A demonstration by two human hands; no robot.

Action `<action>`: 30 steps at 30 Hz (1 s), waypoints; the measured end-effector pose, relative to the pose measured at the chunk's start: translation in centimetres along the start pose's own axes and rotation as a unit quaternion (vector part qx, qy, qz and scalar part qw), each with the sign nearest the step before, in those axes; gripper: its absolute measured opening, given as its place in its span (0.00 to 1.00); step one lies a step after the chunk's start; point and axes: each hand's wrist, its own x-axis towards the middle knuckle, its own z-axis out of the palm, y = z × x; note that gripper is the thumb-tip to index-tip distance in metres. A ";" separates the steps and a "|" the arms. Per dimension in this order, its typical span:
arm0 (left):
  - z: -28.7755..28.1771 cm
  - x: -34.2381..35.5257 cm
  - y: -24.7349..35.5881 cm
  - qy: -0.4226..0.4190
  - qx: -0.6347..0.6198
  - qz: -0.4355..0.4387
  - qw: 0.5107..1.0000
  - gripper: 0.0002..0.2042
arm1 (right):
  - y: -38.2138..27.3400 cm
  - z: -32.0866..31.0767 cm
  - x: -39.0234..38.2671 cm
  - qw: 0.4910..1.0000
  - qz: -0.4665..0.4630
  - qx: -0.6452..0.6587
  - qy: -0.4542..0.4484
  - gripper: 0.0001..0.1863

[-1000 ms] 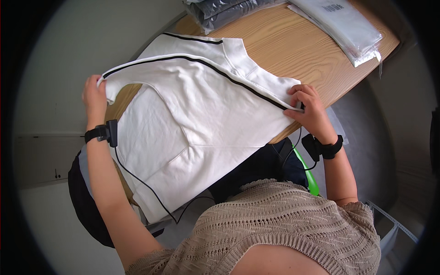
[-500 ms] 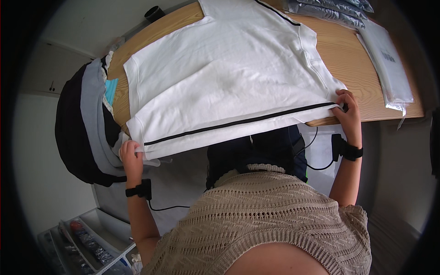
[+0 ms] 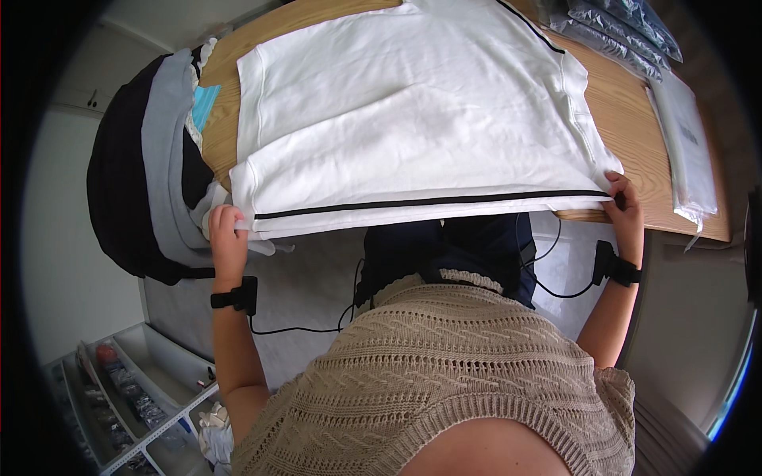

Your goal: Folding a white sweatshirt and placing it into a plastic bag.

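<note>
White black-striped garment lies flat, left hand and right hand pinching its hem.

The white garment spread across the middle of the frame is soft matt cloth, smooth with faint creases, and its black stripe looks like flat woven trim. Under it the counter is pale wood with visible grain and a low sheen. At upper right lie glossy, crinkled clear plastic bags; the beige top at lower centre is rough open knit.
</note>
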 end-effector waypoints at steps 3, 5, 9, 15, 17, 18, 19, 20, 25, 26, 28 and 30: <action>-0.3 0.2 -0.1 -0.034 -0.038 -0.040 0.998 0.11 | -0.6 -0.1 0.0 0.999 0.020 -0.021 -0.022 0.13; -1.5 0.6 0.7 -0.043 -0.054 -0.028 0.997 0.15 | -1.7 0.1 -0.1 0.998 0.033 -0.041 -0.032 0.14; -2.7 2.7 2.9 -0.079 -0.113 0.004 0.990 0.26 | -7.3 2.1 -0.9 0.991 -0.082 -0.103 -0.009 0.23; -0.8 5.8 9.0 -0.205 -0.039 0.023 0.978 0.26 | -13.3 15.3 -0.9 0.901 -0.243 -0.355 -0.061 0.25; 0.5 5.8 8.9 -0.248 0.047 -0.005 0.968 0.30 | -11.2 15.8 -1.2 0.876 -0.197 -0.438 -0.044 0.26; 0.6 5.4 8.0 -0.267 0.065 -0.032 0.961 0.32 | -10.0 15.3 -1.2 0.870 -0.161 -0.465 -0.027 0.26; 0.9 5.0 7.3 -0.260 0.074 -0.048 0.962 0.32 | -9.1 14.3 -1.1 0.862 -0.138 -0.488 0.011 0.27; 1.0 4.2 6.4 -0.247 0.083 -0.059 0.964 0.33 | -8.5 13.4 -1.2 0.850 -0.091 -0.517 0.048 0.28; 1.4 4.0 5.6 -0.238 0.046 -0.025 0.970 0.34 | -6.4 9.6 -1.7 0.875 -0.050 -0.477 0.065 0.31; 1.0 4.5 6.1 -0.254 0.046 -0.034 0.965 0.34 | -6.8 9.3 -1.8 0.875 -0.050 -0.478 0.066 0.30; 0.6 4.7 5.9 -0.265 0.027 -0.028 0.964 0.34 | -6.6 9.3 -1.7 0.881 -0.035 -0.469 0.049 0.31; -0.2 5.5 5.4 -0.292 0.045 -0.046 0.954 0.32 | -6.5 8.2 -1.7 0.895 -0.023 -0.446 -0.005 0.33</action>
